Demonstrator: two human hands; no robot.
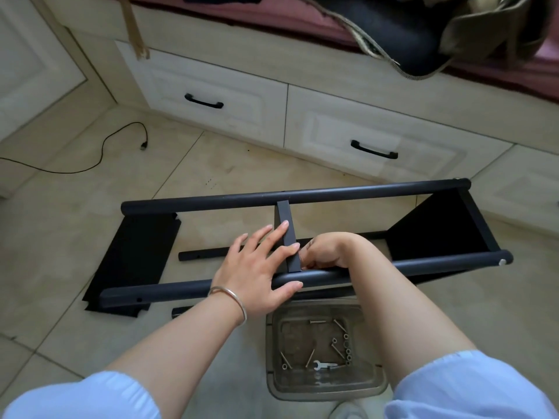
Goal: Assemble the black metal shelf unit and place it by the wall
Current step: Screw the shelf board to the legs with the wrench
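Observation:
The partly built black shelf frame lies on the tiled floor: a far tube, a near tube, a flat crossbar joining them at the middle, and a black shelf panel fixed at the right end. My left hand lies flat with straight fingers over the crossbar and the near tube. My right hand is curled at the joint of crossbar and near tube; what its fingers hold is hidden. A loose black panel lies at the left, and a thin loose tube beneath the frame.
A clear plastic tray below my hands holds several bolts, nuts and a small wrench. White drawers with black handles run along the back under a bench. A black cable trails at left. My shoe shows at the bottom.

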